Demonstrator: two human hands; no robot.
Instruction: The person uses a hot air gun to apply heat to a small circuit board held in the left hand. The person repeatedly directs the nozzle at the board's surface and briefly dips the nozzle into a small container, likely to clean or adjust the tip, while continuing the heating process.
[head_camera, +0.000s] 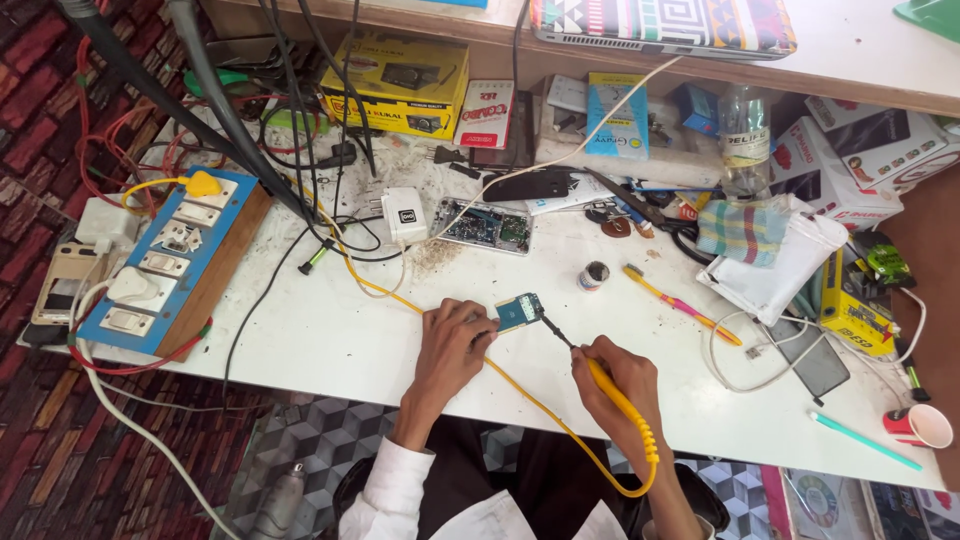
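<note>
My left hand (452, 345) pinches a small green-blue circuit board (519, 311) against the white worktable (330, 330). My right hand (618, 382) grips a yellow-handled soldering iron (612, 392) like a pen. Its dark tip touches the right edge of the board. The iron's yellow cord (560, 430) loops under my right wrist and runs back across the table toward the left.
A blue switchboard (165, 262) with plugs lies at left. An opened phone (483, 226) and white charger (404, 215) sit behind the board. A small round tin (594, 275), toothbrush (680, 303), scissors, boxes, cloth (770, 262) and a paper cup (918, 426) crowd the right.
</note>
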